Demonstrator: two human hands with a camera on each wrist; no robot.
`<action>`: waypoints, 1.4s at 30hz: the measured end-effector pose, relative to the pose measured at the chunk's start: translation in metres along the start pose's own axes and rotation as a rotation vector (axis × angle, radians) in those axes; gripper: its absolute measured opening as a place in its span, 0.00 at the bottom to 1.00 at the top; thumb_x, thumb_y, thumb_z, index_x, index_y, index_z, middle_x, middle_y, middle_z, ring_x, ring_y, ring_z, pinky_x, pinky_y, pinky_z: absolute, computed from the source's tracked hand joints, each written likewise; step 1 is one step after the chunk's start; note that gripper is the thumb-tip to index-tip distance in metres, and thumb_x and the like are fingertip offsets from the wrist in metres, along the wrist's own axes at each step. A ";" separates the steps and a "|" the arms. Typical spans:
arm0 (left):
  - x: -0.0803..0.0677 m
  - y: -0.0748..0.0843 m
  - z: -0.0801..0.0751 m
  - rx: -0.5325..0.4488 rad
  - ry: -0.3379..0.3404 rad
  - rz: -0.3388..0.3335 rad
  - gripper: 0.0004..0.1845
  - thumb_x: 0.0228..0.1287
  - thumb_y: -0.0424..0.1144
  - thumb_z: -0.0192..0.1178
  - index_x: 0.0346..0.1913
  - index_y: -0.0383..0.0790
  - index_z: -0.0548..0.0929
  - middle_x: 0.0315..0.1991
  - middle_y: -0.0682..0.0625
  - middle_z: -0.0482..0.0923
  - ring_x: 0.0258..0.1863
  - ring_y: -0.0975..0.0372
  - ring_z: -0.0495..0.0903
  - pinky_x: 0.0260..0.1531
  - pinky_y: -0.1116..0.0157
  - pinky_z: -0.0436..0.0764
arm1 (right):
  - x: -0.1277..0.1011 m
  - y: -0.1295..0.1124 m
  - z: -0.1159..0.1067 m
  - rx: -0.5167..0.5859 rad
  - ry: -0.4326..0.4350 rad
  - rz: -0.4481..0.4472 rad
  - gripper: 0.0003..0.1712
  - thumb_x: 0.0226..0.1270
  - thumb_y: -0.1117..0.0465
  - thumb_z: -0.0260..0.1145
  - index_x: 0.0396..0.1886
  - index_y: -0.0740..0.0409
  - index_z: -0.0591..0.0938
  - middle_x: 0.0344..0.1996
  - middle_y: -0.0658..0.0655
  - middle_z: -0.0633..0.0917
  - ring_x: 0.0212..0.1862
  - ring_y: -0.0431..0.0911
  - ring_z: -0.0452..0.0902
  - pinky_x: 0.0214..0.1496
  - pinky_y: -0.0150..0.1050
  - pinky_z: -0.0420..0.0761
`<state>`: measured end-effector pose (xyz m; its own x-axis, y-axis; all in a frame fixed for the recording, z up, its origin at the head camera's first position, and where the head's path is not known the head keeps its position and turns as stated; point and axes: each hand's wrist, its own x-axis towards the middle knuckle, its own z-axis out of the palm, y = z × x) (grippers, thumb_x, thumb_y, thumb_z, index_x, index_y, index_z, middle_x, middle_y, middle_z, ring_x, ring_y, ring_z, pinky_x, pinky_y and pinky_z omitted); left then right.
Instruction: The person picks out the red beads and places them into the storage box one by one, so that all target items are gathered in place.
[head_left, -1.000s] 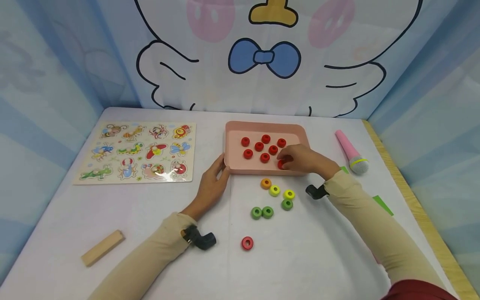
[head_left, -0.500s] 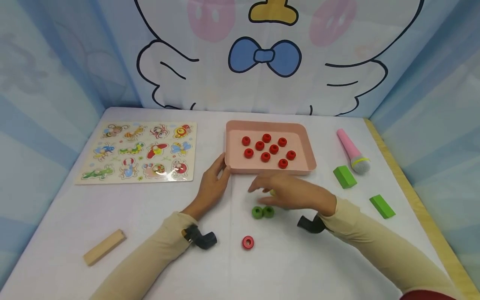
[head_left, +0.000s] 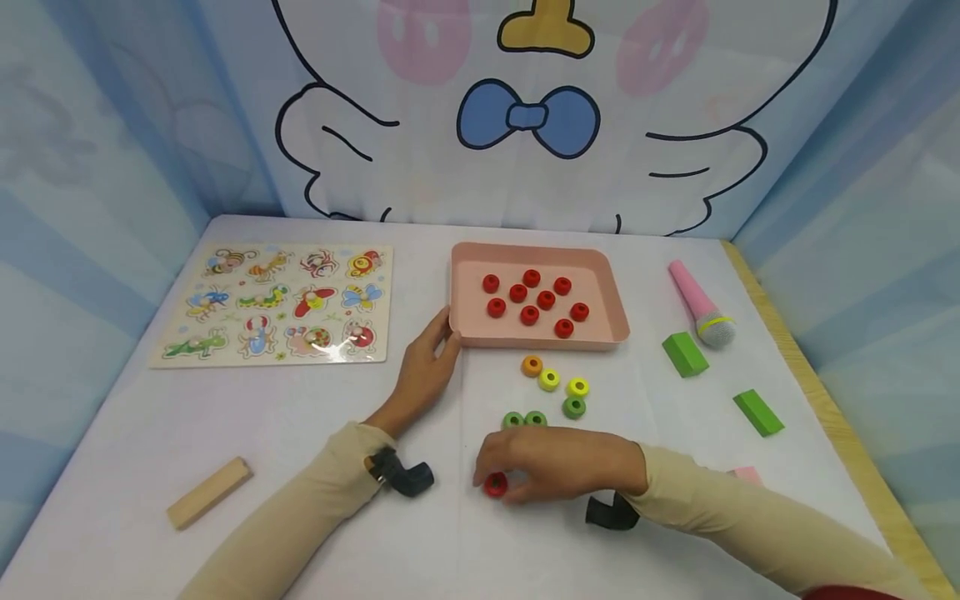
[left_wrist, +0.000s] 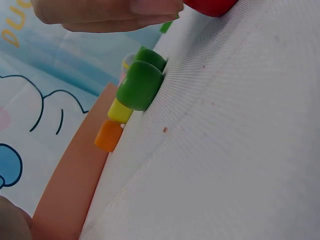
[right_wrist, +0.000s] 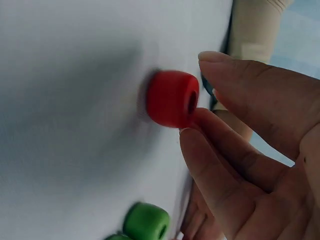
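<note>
A red bead (head_left: pixel 496 485) with a hole through it lies on the white tabletop near the front. Around it reaches my right hand (head_left: pixel 558 463), thumb on one side and fingers on the other. In the right wrist view the thumb tip stands apart from the bead (right_wrist: pixel 172 99), while the fingertips (right_wrist: pixel 187 134) are right at its edge. My left hand (head_left: pixel 422 375) rests against the near left corner of a pink tray (head_left: pixel 540 342), fingers extended along its side. Several red beads (head_left: pixel 546 299) sit spread out inside the tray.
Between tray and right hand lie an orange bead (head_left: pixel 532 366), yellow beads (head_left: pixel 577 387) and green beads (head_left: pixel 573 407). An insect puzzle board (head_left: pixel 273 304) is at left, a wooden block (head_left: pixel 210 492) nearer. At right are a pink toy microphone (head_left: pixel 701 304) and green blocks (head_left: pixel 685 354).
My right hand has let go of a red bead in the tray and moved toward the front, over the other beads, to the lone red bead. The left hand has stayed at the tray.
</note>
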<state>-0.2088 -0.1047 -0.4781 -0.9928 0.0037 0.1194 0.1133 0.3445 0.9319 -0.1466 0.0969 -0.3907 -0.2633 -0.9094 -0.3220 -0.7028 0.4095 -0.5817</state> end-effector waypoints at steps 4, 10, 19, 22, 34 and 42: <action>0.000 -0.001 0.001 0.006 -0.002 -0.002 0.31 0.77 0.44 0.49 0.77 0.40 0.57 0.74 0.49 0.59 0.72 0.61 0.58 0.71 0.60 0.58 | 0.001 0.003 0.008 -0.012 0.014 -0.029 0.14 0.64 0.63 0.71 0.50 0.49 0.85 0.43 0.40 0.80 0.45 0.33 0.73 0.52 0.23 0.75; 0.000 -0.001 0.001 -0.007 0.005 0.015 0.31 0.77 0.43 0.49 0.76 0.39 0.57 0.73 0.48 0.60 0.71 0.61 0.59 0.70 0.61 0.59 | 0.002 0.006 0.012 -0.053 0.038 -0.041 0.11 0.64 0.63 0.71 0.45 0.48 0.87 0.40 0.39 0.79 0.44 0.32 0.73 0.50 0.21 0.74; 0.001 -0.001 -0.001 -0.007 0.010 0.011 0.31 0.76 0.44 0.50 0.76 0.39 0.57 0.73 0.48 0.61 0.72 0.60 0.59 0.71 0.60 0.59 | 0.005 0.006 0.002 -0.037 0.033 -0.034 0.11 0.65 0.62 0.71 0.46 0.49 0.87 0.41 0.40 0.80 0.44 0.32 0.74 0.51 0.22 0.75; 0.001 -0.001 -0.001 -0.011 0.011 0.010 0.31 0.76 0.43 0.50 0.76 0.39 0.58 0.73 0.48 0.61 0.72 0.61 0.59 0.71 0.61 0.58 | 0.005 0.006 -0.012 0.029 0.049 0.002 0.11 0.65 0.63 0.70 0.47 0.49 0.87 0.41 0.39 0.80 0.45 0.33 0.74 0.51 0.24 0.76; -0.001 -0.002 -0.001 -0.032 0.017 0.030 0.30 0.76 0.41 0.50 0.76 0.39 0.59 0.72 0.48 0.62 0.71 0.61 0.61 0.70 0.61 0.60 | 0.020 0.037 -0.107 -0.085 0.291 0.113 0.15 0.61 0.64 0.73 0.49 0.53 0.87 0.42 0.45 0.83 0.46 0.40 0.78 0.51 0.34 0.82; -0.001 -0.003 0.001 -0.035 0.024 0.043 0.30 0.75 0.40 0.51 0.75 0.37 0.60 0.71 0.46 0.64 0.70 0.60 0.62 0.70 0.60 0.61 | 0.059 0.075 -0.143 -0.096 0.267 0.245 0.15 0.65 0.65 0.69 0.52 0.56 0.86 0.44 0.49 0.84 0.44 0.45 0.78 0.48 0.36 0.83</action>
<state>-0.2085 -0.1046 -0.4811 -0.9860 -0.0046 0.1669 0.1572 0.3112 0.9372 -0.3091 0.0640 -0.3468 -0.5856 -0.7775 -0.2294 -0.6531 0.6201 -0.4347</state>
